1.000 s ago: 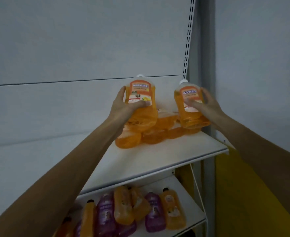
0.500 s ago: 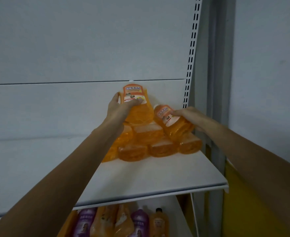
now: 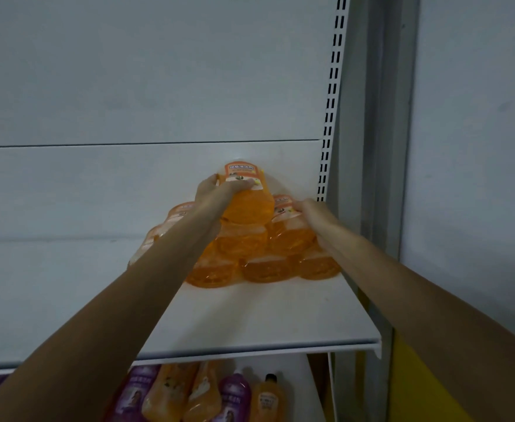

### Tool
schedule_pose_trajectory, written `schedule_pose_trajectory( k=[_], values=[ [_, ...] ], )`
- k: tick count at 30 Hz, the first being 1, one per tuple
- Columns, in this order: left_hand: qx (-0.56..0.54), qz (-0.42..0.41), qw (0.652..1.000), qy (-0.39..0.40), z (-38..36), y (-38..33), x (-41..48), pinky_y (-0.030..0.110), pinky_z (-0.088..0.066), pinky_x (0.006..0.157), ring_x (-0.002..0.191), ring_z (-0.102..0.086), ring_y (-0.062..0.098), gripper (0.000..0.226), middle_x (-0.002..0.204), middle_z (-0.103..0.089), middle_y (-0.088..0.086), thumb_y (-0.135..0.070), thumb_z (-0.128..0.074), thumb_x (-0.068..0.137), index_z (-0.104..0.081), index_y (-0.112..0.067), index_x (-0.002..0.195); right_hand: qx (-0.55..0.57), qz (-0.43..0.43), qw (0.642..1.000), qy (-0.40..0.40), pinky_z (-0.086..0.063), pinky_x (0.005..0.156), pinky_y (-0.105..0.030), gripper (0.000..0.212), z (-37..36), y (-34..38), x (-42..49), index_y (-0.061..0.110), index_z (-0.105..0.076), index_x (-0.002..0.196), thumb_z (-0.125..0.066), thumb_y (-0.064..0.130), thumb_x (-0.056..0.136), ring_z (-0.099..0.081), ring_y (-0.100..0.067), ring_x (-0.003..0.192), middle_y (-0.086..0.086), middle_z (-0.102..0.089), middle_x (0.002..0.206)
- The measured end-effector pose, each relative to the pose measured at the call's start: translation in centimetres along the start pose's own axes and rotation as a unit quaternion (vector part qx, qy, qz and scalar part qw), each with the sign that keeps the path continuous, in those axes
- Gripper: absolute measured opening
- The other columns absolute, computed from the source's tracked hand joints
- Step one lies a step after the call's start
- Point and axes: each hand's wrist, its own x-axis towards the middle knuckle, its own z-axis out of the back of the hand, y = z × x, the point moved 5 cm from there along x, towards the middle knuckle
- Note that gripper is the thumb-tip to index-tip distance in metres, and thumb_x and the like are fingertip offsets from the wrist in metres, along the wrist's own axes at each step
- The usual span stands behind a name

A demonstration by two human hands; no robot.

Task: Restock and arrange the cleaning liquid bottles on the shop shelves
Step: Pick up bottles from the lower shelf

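Observation:
Several orange cleaning liquid bottles (image 3: 268,269) lie stacked in a pile at the back right of the white upper shelf (image 3: 265,324). My left hand (image 3: 219,190) grips an orange bottle with an orange and white label (image 3: 247,196) on top of the pile, its cap against the back panel. My right hand (image 3: 314,211) holds a second orange bottle (image 3: 286,220) lying on the pile's right side, just below the top one. The caps of both bottles are hidden.
A slotted white upright (image 3: 330,102) and a grey post (image 3: 381,147) bound the shelf on the right. The lower shelf holds purple bottles (image 3: 234,397) and orange bottles (image 3: 171,391). A yellow surface (image 3: 417,385) lies at the lower right. The upper shelf's left part is bare.
Both hands have moved from holding the bottles upright above the pile to laying them down onto it. The right bottle went from tilted in the air to resting on the stack.

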Motion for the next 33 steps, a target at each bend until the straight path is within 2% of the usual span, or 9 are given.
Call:
schedule_pose_trajectory(
  k=[5, 9, 11, 13, 16, 21, 25, 29, 33],
  values=[
    [0.024, 0.01, 0.999, -0.022, -0.8, -0.2, -0.1, 0.039, -0.053, 0.08, 0.1, -0.058, 0.03, 0.051, 0.111, -0.056, 0.011, -0.026, -0.068, 0.084, -0.045, -0.008, 0.125, -0.106, 0.016, 0.993, -0.047, -0.044, 0.096, -0.043, 0.037, 0.5, -0.2, 0.1, 0.01, -0.059, 0.094, -0.033, 0.036, 0.09, -0.055, -0.032, 0.109, -0.015, -0.06, 0.117],
    [0.099, -0.02, 0.994, -0.033, -2.0, -0.2, -0.3, 0.04, -0.052, 0.085, 0.102, -0.057, 0.03, 0.029, 0.116, -0.057, 0.015, -0.028, -0.056, 0.091, -0.046, -0.009, 0.11, -0.091, 0.033, 0.995, -0.026, -0.042, 0.078, -0.037, 0.022, 0.2, 0.3, 0.0, 0.014, -0.047, 0.074, -0.039, 0.017, 0.093, -0.053, -0.027, 0.09, -0.01, -0.054, 0.089],
    [0.16, -0.059, 0.985, -0.039, -2.4, -0.4, -0.7, 0.033, -0.046, 0.082, 0.11, -0.053, 0.029, 0.039, 0.132, -0.051, 0.014, -0.031, -0.048, 0.094, -0.047, -0.008, 0.126, -0.089, 0.042, 0.995, 0.021, -0.042, 0.087, -0.041, 0.021, 0.0, 0.3, -0.5, 0.014, -0.056, 0.088, -0.04, 0.025, 0.094, -0.053, -0.023, 0.094, -0.008, -0.056, 0.097],
    [0.192, -0.088, 0.976, -0.05, -2.2, -0.6, -1.1, 0.035, -0.039, 0.093, 0.128, -0.041, 0.028, 0.051, 0.146, -0.037, 0.009, -0.035, -0.042, 0.097, -0.036, -0.011, 0.141, -0.082, 0.05, 0.993, 0.068, -0.037, 0.094, -0.04, 0.036, 0.1, 0.4, -1.3, 0.018, -0.059, 0.114, -0.04, 0.042, 0.095, -0.05, -0.02, 0.106, 0.0, -0.055, 0.11],
    [0.202, -0.105, 0.972, -0.057, -1.5, -0.7, -1.6, 0.037, -0.035, 0.1, 0.132, -0.038, 0.026, 0.052, 0.148, -0.036, 0.007, -0.042, -0.038, 0.097, -0.036, -0.016, 0.142, -0.114, 0.071, 0.986, 0.099, -0.034, 0.091, -0.037, 0.05, 0.8, 0.6, -1.4, 0.02, -0.052, 0.128, -0.035, 0.053, 0.094, -0.047, -0.02, 0.112, 0.002, -0.051, 0.119],
    [0.247, -0.138, 0.957, -0.07, 0.0, -1.3, -2.8, 0.037, -0.035, 0.103, 0.13, -0.041, 0.023, 0.048, 0.145, -0.042, 0.004, -0.04, -0.041, 0.096, -0.044, -0.017, 0.138, -0.17, 0.153, 0.973, -0.019, -0.04, 0.098, -0.038, 0.054, 2.6, 2.3, -0.9, 0.01, -0.051, 0.132, -0.041, 0.047, 0.096, -0.051, -0.026, 0.12, -0.011, -0.053, 0.135],
    [0.291, -0.166, 0.94, -0.062, 1.8, -1.9, -4.4, 0.037, -0.035, 0.104, 0.131, -0.04, 0.021, 0.044, 0.143, -0.045, 0.003, -0.035, -0.053, 0.092, -0.05, -0.019, 0.133, -0.222, 0.279, 0.933, -0.045, -0.035, 0.103, -0.034, 0.056, 2.3, 5.1, -2.3, 0.015, -0.033, 0.146, -0.049, 0.034, 0.096, -0.041, -0.023, 0.132, -0.007, -0.039, 0.148],
    [0.328, -0.187, 0.923, -0.076, 4.8, -2.2, -6.4, 0.025, -0.036, 0.087, 0.119, -0.046, 0.013, 0.038, 0.137, -0.051, 0.002, -0.033, -0.058, 0.089, -0.058, -0.021, 0.124, -0.244, 0.363, 0.898, -0.051, -0.034, 0.108, -0.038, 0.058, -0.1, 8.0, -4.7, 0.015, -0.034, 0.146, -0.054, 0.028, 0.093, -0.038, -0.025, 0.135, -0.007, -0.041, 0.147],
    [0.342, -0.201, 0.912, -0.107, 9.2, -2.4, -8.9, 0.023, -0.036, 0.084, 0.116, -0.05, 0.013, 0.033, 0.13, -0.057, 0.001, -0.029, -0.058, 0.089, -0.061, -0.018, 0.12, -0.273, 0.449, 0.849, -0.06, -0.036, 0.104, -0.038, 0.06, -4.4, 10.8, -8.1, 0.015, -0.033, 0.146, -0.056, 0.02, 0.091, -0.037, -0.025, 0.133, -0.008, -0.044, 0.144]
  ],
)
